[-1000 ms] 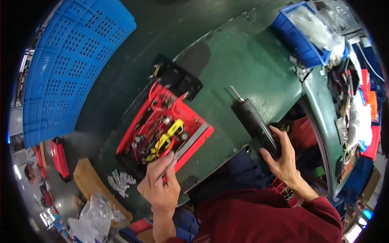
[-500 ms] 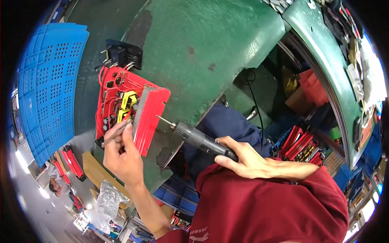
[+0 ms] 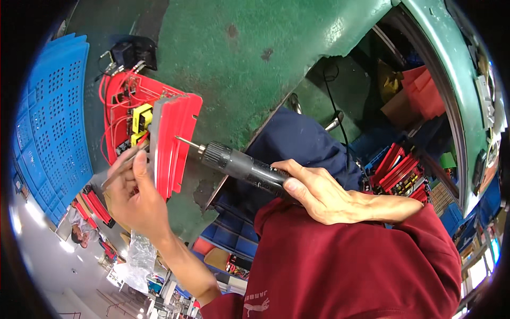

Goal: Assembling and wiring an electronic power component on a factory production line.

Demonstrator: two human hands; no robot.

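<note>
An open red metal housing (image 3: 178,141) with circuit parts, red wires and yellow transformers (image 3: 141,118) inside stands tilted on the green table. A black end panel (image 3: 133,54) lies at its far end, next to the wires. My left hand (image 3: 141,204) is closed on a slim grey metal piece (image 3: 122,167), held at the near end of the housing; its inner end is partly hidden. My right hand (image 3: 319,194) wraps round a black electric screwdriver (image 3: 234,164). Its bit points left, its tip appearing in front of the housing's finned side; contact cannot be told.
A blue perforated crate (image 3: 53,122) stands to the left. The green table (image 3: 228,69) has a ragged edge toward my lap. Several red housings (image 3: 396,173) are stacked low at right, near a hanging black cable (image 3: 332,98). Another person (image 3: 82,234) is far off at lower left.
The view has shifted, so the housing and crate appear farther left. Both hands appear farther left, still holding the grey metal piece and the screwdriver.
</note>
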